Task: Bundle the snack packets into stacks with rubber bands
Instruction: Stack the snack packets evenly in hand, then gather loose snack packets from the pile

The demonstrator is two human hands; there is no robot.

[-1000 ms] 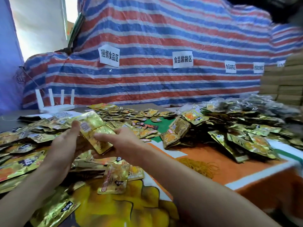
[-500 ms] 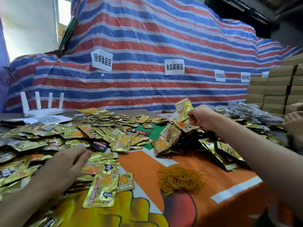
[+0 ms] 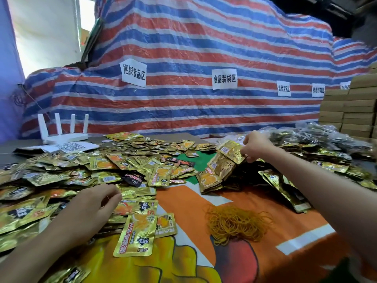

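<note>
One head-worn wide view, facing forward and down, near table (image 3: 295,231)

We face a large woven plastic tarpaulin (image 3: 183,48) striped red, blue and white, with white paper signs (image 3: 133,74) in black Chinese characters stuck across it. At the table's far left stands a white plastic router (image 3: 65,136) with four upright antennas, just behind a white sheet printed with a QR code (image 3: 70,146). Flat brown cardboard boxes (image 3: 350,111) are stacked at the right, and an orange cartoon-printed tablecloth (image 3: 193,203) covers the table.
</note>
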